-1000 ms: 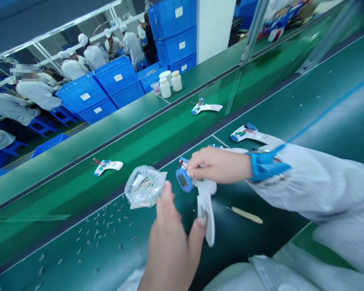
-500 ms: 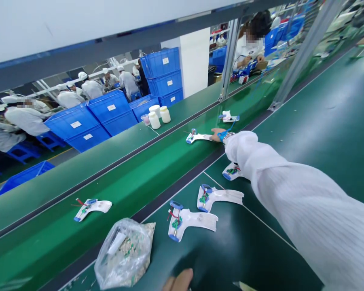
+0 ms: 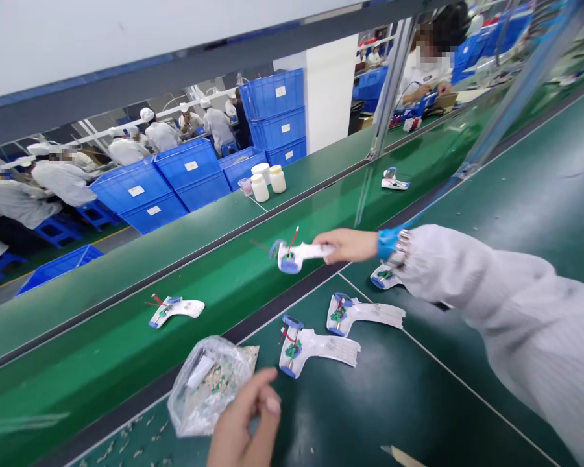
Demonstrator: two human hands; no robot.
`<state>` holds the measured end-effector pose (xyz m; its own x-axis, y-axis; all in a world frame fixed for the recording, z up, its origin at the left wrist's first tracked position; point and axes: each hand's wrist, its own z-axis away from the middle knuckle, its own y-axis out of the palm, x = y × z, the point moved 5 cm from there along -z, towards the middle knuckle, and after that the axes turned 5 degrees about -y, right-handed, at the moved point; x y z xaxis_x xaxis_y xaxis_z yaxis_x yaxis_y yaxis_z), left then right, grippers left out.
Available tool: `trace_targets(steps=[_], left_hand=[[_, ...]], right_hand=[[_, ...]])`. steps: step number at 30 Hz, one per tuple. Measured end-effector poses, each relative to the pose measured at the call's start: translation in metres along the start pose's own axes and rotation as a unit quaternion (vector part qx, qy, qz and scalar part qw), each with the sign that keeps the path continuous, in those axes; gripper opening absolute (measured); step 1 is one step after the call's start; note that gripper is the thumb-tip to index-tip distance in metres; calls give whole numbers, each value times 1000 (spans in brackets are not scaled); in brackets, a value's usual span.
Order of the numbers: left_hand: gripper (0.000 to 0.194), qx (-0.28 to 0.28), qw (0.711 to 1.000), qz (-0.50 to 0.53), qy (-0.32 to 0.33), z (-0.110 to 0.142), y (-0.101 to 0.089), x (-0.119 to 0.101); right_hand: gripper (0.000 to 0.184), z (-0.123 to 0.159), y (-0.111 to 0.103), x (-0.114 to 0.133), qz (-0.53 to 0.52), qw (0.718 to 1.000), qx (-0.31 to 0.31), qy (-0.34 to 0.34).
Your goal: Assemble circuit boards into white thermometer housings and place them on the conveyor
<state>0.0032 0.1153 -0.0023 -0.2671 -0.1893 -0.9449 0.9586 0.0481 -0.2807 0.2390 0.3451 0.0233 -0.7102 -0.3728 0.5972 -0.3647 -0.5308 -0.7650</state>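
My right hand (image 3: 348,245) grips the handle end of a white gun-shaped housing half (image 3: 302,256), holding it above the green belt. The piece has blue ends and a red wire sticking up. My left hand (image 3: 248,421) is at the bottom, index finger and thumb apart, nothing in it. Just beyond its fingertips lies a similar housing half (image 3: 321,347) with a green board and red wires. Another one (image 3: 367,313) sits behind that, and a third (image 3: 384,277) is partly hidden by my right sleeve. A clear plastic bag (image 3: 209,389) of small pale and green parts lies beside my left hand.
On the belt (image 3: 111,353) are one housing half (image 3: 178,310) at left and another (image 3: 395,181) farther right. White jars (image 3: 277,179) stand across it. Metal posts (image 3: 394,84) rise from the line. Small scraps (image 3: 126,441) and a pointed tool (image 3: 401,456) lie near me. A co-worker (image 3: 428,71) sits opposite.
My right hand has lifted the housing half from the belt and brought it left and nearer. My left hand has come farther into view, up beside the bag. The belt's left piece has shifted right in view.
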Motion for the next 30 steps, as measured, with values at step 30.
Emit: trace_targets(steps=[30], left_hand=[[48, -330, 924, -119, 151, 104, -49, -26]], right_hand=[[5, 118, 128, 240, -229, 876, -137, -403]])
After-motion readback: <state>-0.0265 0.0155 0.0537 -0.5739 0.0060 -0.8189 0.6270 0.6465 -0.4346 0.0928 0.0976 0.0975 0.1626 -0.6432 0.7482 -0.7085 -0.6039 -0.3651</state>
